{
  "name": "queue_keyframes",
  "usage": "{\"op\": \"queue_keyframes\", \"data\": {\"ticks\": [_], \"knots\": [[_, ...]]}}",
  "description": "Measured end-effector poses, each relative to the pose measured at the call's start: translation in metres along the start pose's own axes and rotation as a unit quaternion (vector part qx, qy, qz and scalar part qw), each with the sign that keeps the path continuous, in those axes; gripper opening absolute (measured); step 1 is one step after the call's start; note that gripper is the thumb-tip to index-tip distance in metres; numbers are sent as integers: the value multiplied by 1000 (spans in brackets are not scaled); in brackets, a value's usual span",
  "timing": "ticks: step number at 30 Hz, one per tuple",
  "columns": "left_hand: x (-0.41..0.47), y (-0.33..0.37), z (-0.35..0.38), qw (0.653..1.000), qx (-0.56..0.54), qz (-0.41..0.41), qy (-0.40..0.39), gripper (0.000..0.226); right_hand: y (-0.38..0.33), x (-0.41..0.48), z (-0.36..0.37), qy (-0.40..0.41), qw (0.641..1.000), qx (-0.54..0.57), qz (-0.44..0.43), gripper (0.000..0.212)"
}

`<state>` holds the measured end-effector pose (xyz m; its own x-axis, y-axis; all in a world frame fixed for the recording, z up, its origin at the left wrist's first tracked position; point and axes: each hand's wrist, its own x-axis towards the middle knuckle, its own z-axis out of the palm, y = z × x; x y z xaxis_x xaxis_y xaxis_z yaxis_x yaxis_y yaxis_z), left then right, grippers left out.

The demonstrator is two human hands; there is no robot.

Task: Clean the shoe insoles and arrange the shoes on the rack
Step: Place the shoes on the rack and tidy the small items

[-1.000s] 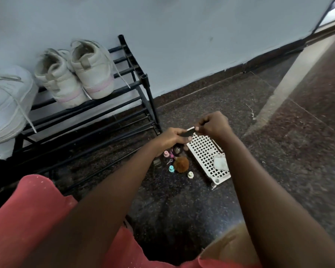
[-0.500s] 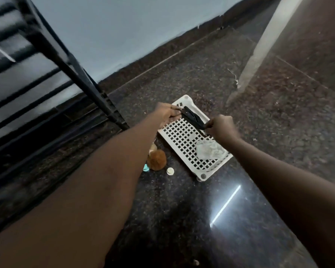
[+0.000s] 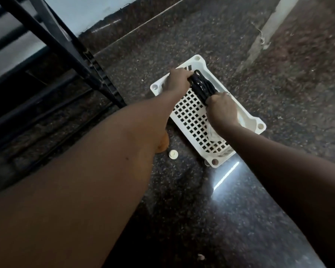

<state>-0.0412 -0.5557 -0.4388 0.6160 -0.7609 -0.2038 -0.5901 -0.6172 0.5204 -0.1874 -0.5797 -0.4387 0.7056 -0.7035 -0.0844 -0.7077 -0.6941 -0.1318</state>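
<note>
A white perforated plastic tray [image 3: 188,115] lies on the dark granite floor. Over its far half I hold a black bundle of cord or laces [image 3: 201,87] between both hands. My left hand [image 3: 177,81] grips its far end, and my right hand [image 3: 221,109] grips its near end, fingers curled round it. Under my right wrist a crumpled white cloth [image 3: 213,134] lies in the tray. The black shoe rack [image 3: 66,47] stands at the upper left; no shoes show in this view.
A brown round object [image 3: 162,145] sits partly hidden under my left forearm, with a small white cap [image 3: 173,154] beside it on the floor. The wall and dark skirting run along the top. A pale floor strip [image 3: 263,33] crosses the upper right.
My head has leaned down and forward, so the shoes and upper rack left the view. Both hands moved over the tray and now hold the black bundle stretched between them.
</note>
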Motion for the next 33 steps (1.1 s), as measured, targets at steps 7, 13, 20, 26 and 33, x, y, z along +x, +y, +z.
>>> {"op": "queue_keyframes", "data": {"ticks": [7, 13, 20, 26, 33], "knots": [[-15, -9, -31, 999, 33, 8, -1, 28, 6, 13, -32, 73, 977, 136, 147, 26], [-57, -31, -82, 999, -16, 34, 17, 30, 6, 14, -68, 74, 944, 198, 254, 28], [-154, -92, -84, 996, -50, -57, 38, 24, -78, -44, -44, -36, 968, 203, 143, 19], [-178, -125, -48, 995, -28, -93, 28, 22, -126, -62, -9, -146, 968, 204, 3, 33], [-150, -123, -38, 988, -12, -123, 90, 27, -133, -56, 28, -218, 966, 132, -53, 40]]}}
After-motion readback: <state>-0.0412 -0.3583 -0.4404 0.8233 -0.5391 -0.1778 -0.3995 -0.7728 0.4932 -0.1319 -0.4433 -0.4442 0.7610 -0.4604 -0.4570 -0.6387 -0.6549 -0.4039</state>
